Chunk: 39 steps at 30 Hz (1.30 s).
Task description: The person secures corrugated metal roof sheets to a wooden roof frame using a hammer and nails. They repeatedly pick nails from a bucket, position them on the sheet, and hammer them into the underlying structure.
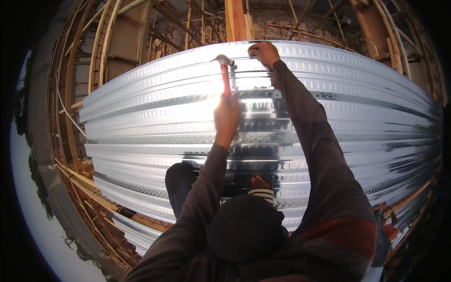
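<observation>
My left hand (227, 115) grips the red handle of a claw hammer (224, 70), whose steel head is raised near the far edge of a shiny corrugated metal sheet (155, 113). My right hand (264, 51) reaches farther out and presses its closed fingers on the sheet's far edge, just right of the hammer head. Whether it pinches a nail is too small to tell. Both arms wear dark brown sleeves. I crouch on the sheet, one sandalled foot (260, 187) showing below my arms.
Wooden roof framing (84, 70) of beams and battens runs left of and beyond the sheet. A timber post (236, 19) stands just past the far edge. More corrugated sheets (131, 230) lie lower left. Far below on the left are trees and open ground.
</observation>
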Motion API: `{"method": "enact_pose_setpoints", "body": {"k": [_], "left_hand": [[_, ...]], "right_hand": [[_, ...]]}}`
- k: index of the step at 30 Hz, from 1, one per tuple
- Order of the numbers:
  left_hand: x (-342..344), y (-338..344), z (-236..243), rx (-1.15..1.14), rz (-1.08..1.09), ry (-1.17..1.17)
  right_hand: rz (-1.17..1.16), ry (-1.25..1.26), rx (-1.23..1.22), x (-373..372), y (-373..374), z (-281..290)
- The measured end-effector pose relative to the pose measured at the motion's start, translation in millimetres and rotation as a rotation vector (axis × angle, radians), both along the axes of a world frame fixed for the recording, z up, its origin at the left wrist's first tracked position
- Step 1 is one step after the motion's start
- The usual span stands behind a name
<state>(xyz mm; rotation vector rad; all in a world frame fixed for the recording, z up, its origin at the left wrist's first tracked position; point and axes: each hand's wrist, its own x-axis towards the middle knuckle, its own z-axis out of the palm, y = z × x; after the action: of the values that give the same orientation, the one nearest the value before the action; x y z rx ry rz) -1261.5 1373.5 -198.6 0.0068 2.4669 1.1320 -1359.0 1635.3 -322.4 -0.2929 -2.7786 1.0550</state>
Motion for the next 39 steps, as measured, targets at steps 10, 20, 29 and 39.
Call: {"method": "enact_pose_setpoints", "body": {"k": [10, 20, 29, 39], "left_hand": [[-64, 60, -31, -0.201, -0.38, 0.614], [-83, 60, -70, -0.222, -0.492, 0.589], [-90, 56, -58, -0.242, -0.533, 0.637], [-111, 60, -67, -0.213, -0.594, 0.865]], "right_hand": [[-0.008, -0.055, 0.082, 6, -8, 11], [-0.102, -0.169, -0.084, -2, -2, 5], [-0.118, -0.253, -0.081, -3, -3, 10], [-0.165, -0.239, -0.036, -10, 5, -5]]}}
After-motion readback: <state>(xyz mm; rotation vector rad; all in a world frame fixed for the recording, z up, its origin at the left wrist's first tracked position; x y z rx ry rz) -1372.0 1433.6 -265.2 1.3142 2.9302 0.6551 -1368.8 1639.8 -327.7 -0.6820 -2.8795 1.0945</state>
